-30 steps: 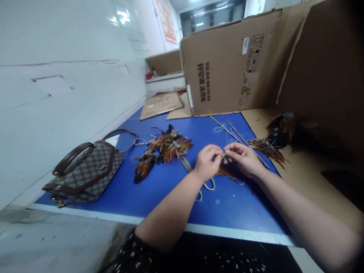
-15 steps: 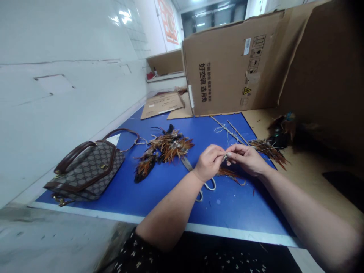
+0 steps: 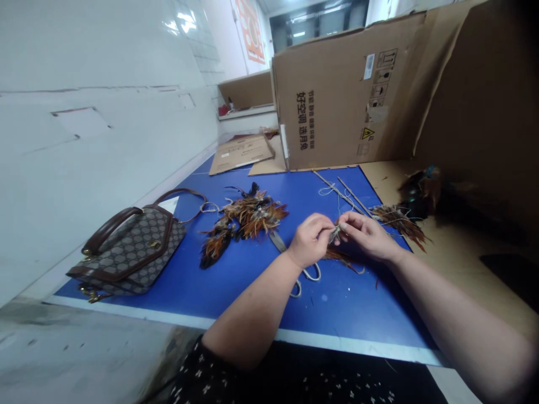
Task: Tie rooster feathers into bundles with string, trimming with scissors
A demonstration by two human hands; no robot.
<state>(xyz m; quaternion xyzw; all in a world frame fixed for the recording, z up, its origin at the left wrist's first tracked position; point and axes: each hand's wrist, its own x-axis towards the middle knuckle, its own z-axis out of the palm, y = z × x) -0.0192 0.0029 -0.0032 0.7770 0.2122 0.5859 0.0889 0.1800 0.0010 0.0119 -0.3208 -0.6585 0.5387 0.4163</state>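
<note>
My left hand (image 3: 310,239) and my right hand (image 3: 366,235) meet fingertip to fingertip over the blue table (image 3: 236,280). Both pinch the quill end of a small brown feather bundle (image 3: 337,253) that trails down beneath them, with pale thread (image 3: 332,192) running off toward the back. A pair of scissors (image 3: 295,269) lies flat under my left wrist. A heap of orange and black feathers (image 3: 244,219) lies just left of my hands.
A patterned brown handbag (image 3: 128,252) lies at the table's left. Two thin sticks (image 3: 349,196) and more feathers (image 3: 400,221) lie at the right, beside a dark feather mass (image 3: 421,188) on cardboard. A big open carton (image 3: 357,95) stands behind, flat cardboard (image 3: 242,152) farther back.
Both hands stay pinched together and have shifted only slightly, working the bundle's tip. Nothing else on the table has moved.
</note>
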